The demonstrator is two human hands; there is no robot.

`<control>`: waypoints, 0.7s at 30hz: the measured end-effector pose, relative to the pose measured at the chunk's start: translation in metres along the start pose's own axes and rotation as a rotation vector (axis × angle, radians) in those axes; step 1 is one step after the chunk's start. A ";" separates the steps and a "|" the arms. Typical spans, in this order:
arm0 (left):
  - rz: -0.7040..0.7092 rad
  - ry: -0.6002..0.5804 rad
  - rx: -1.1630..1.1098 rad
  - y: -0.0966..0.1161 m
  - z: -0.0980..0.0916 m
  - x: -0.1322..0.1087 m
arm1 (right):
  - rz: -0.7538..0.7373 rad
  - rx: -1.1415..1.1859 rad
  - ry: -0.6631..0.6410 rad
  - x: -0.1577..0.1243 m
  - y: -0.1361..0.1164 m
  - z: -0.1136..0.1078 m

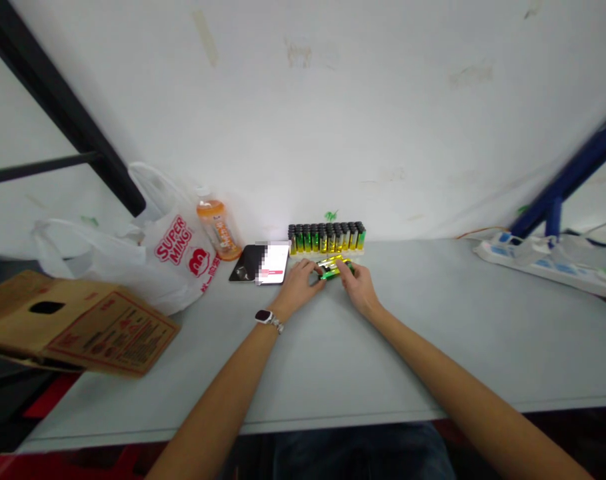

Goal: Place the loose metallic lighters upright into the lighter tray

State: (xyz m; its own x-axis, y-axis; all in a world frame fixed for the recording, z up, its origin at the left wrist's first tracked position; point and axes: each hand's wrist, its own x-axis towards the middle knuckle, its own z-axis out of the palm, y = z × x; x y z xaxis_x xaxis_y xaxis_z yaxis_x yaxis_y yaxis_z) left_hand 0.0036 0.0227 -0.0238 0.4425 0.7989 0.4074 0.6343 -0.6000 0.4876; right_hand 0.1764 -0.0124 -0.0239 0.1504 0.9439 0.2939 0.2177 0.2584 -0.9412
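My left hand (299, 285) and my right hand (359, 285) meet over the table, one at each end of a small group of green and gold batteries (333, 267). The batteries lie side by side between my closed fingers, and their exact number is hard to make out. Just behind them, several rows of similar batteries (327, 239) with dark tops stand upright. A pale strip or tray edge (353, 253) shows under these rows. A watch with a metal band is on my left wrist.
Left of the batteries lies a phone or tablet (247, 263) with a lit, blurred screen. Near it stand an orange drink bottle (219, 230), a white plastic bag (163, 267) and a cardboard box (107, 327). A white power strip (543, 263) lies far right. A wall rises behind the table.
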 end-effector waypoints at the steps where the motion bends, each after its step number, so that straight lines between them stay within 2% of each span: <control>1: -0.001 -0.001 -0.007 0.001 0.000 0.000 | 0.017 -0.005 0.033 -0.002 -0.001 -0.001; 8: -0.011 0.013 -0.043 0.003 0.000 0.000 | -0.011 -0.080 0.133 -0.006 -0.006 -0.003; 21: -0.011 -0.008 -0.024 0.002 0.001 0.001 | -0.014 -0.097 0.129 -0.006 -0.005 -0.005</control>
State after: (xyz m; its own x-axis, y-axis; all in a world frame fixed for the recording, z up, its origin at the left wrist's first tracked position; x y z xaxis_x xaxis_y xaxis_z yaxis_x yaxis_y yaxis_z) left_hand 0.0059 0.0227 -0.0236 0.4406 0.8059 0.3955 0.6241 -0.5917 0.5103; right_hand 0.1789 -0.0202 -0.0205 0.2679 0.9045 0.3317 0.3119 0.2444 -0.9182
